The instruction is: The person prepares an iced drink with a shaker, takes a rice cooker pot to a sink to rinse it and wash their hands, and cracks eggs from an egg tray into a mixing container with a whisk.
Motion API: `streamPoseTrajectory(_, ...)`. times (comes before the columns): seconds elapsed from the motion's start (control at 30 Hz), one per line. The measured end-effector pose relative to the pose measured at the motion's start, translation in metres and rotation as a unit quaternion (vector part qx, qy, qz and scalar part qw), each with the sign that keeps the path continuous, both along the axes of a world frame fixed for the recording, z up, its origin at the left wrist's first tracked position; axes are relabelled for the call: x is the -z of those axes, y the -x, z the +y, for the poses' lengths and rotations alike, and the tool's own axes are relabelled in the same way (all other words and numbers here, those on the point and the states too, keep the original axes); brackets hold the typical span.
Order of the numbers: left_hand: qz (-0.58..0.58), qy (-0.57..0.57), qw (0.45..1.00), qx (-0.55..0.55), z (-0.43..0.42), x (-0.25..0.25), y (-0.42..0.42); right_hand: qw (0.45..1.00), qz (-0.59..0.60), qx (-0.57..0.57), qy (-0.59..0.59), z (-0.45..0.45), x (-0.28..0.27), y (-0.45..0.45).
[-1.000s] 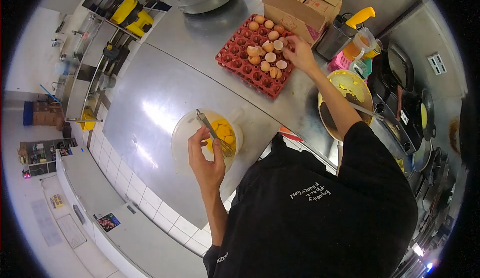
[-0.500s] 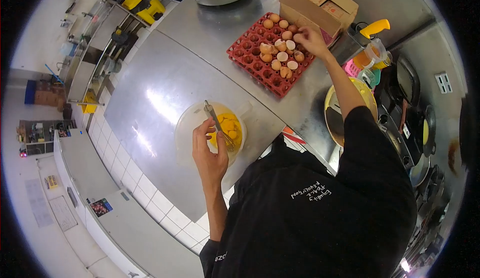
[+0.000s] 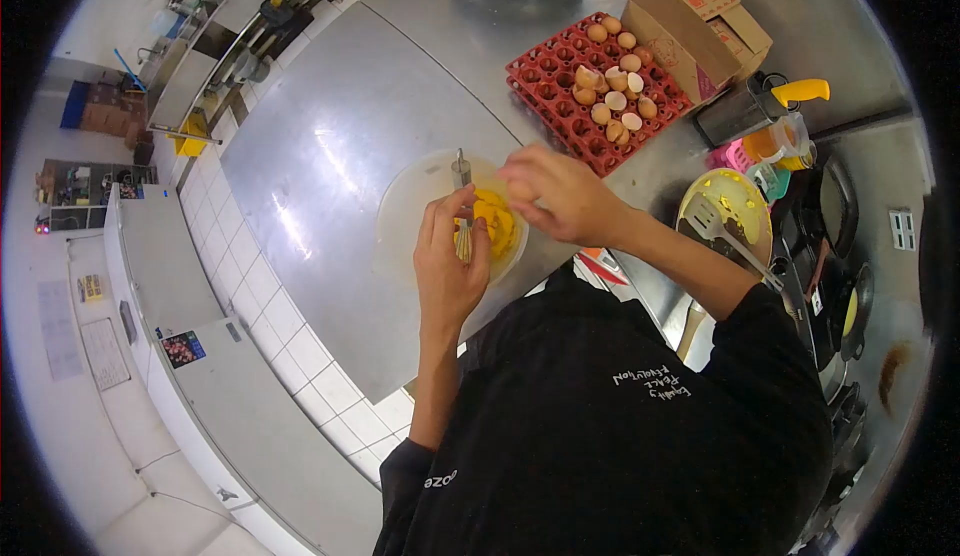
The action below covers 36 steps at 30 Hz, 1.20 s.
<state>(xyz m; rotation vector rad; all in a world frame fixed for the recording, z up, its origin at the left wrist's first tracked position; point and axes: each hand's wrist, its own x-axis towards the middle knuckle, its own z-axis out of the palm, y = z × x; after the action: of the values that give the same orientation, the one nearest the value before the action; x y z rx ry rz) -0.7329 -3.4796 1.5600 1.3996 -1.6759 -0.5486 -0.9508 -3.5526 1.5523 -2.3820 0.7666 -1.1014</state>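
At the table [image 3: 300, 196], with the tray [image 3: 545, 81] far right, we are working over the bowl [image 3: 400, 206]. Our right hand [image 3: 575, 201] is seemingly pinching an egg [image 3: 522, 188]; our left hand [image 3: 450, 271] is curling around the whisk [image 3: 461, 169]. By squeezing hard, we are risking shell in the yolks [image 3: 492, 221].

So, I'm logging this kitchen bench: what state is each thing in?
Bowl: holding yolks.
Yolks: not mixed smooth.
Whisk: wires down in the bowl.
Egg in right hand: too blurred to tell whether cracked.
Tray: some cups empty, others holding whole eggs and broken shells.
Box: flap raised.
Pan: smeared yellow inside.
Spatula: resting across the pan.
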Motion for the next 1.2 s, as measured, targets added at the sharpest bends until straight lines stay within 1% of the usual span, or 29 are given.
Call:
streamPoseTrajectory(0.13, 0.023, 0.003, 1.000, 0.003, 0.000, 0.000, -0.002, 0.998, 0.044, -0.020, -0.026, 0.003, 0.004, -0.011)
streamPoseTrajectory(0.2, 0.029, 0.005, 1.000, 0.000, 0.002, -0.001, -0.001, 0.992, 0.125, -0.007, -0.021, 0.004, -0.002, -0.015)
streamPoseTrajectory(0.23, 0.035, 0.007, 0.999, 0.007, 0.002, -0.006, -0.001, 0.992, 0.125, -0.011, -0.020, 0.008, -0.007, -0.018)
streamPoseTrajectory(0.3, 0.039, 0.014, 0.999, 0.009, 0.000, -0.009, -0.003, 0.986, 0.041, -0.020, -0.161, 0.014, -0.024, -0.025)
streamPoseTrajectory(0.33, 0.060, 0.036, 0.997, 0.024, 0.000, -0.008, -0.003, 0.986, 0.042, -0.024, -0.159, 0.012, -0.030, -0.029)
streamPoseTrajectory(0.37, 0.081, 0.057, 0.994, 0.039, 0.000, -0.007, -0.004, 0.963, 0.004, -0.045, -0.265, 0.009, -0.034, -0.033)
streamPoseTrajectory(0.4, 0.080, 0.058, 0.994, 0.036, 0.001, -0.007, -0.007, 0.927, -0.035, -0.065, -0.367, 0.005, -0.037, -0.037)
streamPoseTrajectory(0.43, 0.099, 0.045, 0.994, 0.030, 0.002, -0.006, -0.009, 0.928, -0.035, -0.067, -0.365, 0.001, -0.033, -0.039)
streamPoseTrajectory(0.5, 0.116, 0.035, 0.992, 0.022, 0.003, -0.008, -0.015, 0.926, -0.035, -0.122, -0.356, -0.008, -0.023, -0.043)
streamPoseTrajectory(0.57, 0.148, -0.021, 0.989, -0.012, 0.007, -0.012, -0.022, 0.924, -0.032, -0.142, -0.353, -0.012, -0.025, -0.044)
streamPoseTrajectory(0.63, 0.144, -0.019, 0.989, -0.020, 0.010, -0.011, -0.025, 0.922, -0.030, -0.162, -0.351, -0.011, -0.031, -0.048)
streamPoseTrajectory(0.7, 0.141, -0.019, 0.989, -0.028, 0.013, -0.011, -0.027, 0.946, 0.056, -0.130, -0.290, -0.009, -0.038, -0.052)
streamPoseTrajectory(0.73, 0.133, -0.016, 0.990, -0.038, 0.014, -0.012, -0.026, 0.946, 0.057, -0.133, -0.290, -0.009, -0.038, -0.055)
streamPoseTrajectory(0.87, 0.107, 0.000, 0.991, -0.075, 0.017, -0.008, -0.027, 0.962, 0.076, -0.140, -0.224, -0.011, -0.035, -0.059)
streamPoseTrajectory(0.9, 0.107, 0.000, 0.991, -0.076, 0.017, -0.007, -0.028, 0.966, 0.087, -0.137, -0.199, -0.012, -0.033, -0.059)
streamPoseTrajectory(0.93, 0.099, 0.004, 0.993, -0.069, 0.017, -0.006, -0.031, 0.966, 0.087, -0.137, -0.200, -0.013, -0.032, -0.058)
streamPoseTrajectory(1.0, 0.092, 0.007, 0.994, -0.062, 0.019, -0.010, -0.037, 0.971, 0.126, -0.145, -0.142, -0.015, -0.028, -0.056)
streamPoseTrajectory(1.03, -0.059, 0.041, 0.995, -0.073, 0.022, -0.019, -0.042, 0.971, 0.126, -0.144, -0.143, -0.014, -0.026, -0.056)
streamPoseTrajectory(1.07, -0.208, 0.073, 0.972, -0.082, 0.024, -0.024, -0.045, 0.981, 0.161, -0.095, -0.046, -0.013, -0.024, -0.055)
streamPoseTrajectory(1.1, -0.208, 0.072, 0.972, -0.080, 0.026, -0.025, -0.048, 0.979, 0.195, -0.044, 0.050, -0.011, -0.023, -0.054)
streamPoseTrajectory(1.13, -0.211, 0.054, 0.972, -0.094, 0.028, -0.025, -0.050, 0.979, 0.195, -0.043, 0.049, -0.009, -0.025, -0.053)
streamPoseTrajectory(1.2, -0.214, 0.036, 0.970, -0.106, 0.027, -0.026, -0.051, 0.983, 0.183, -0.021, 0.007, -0.005, -0.029, -0.051)
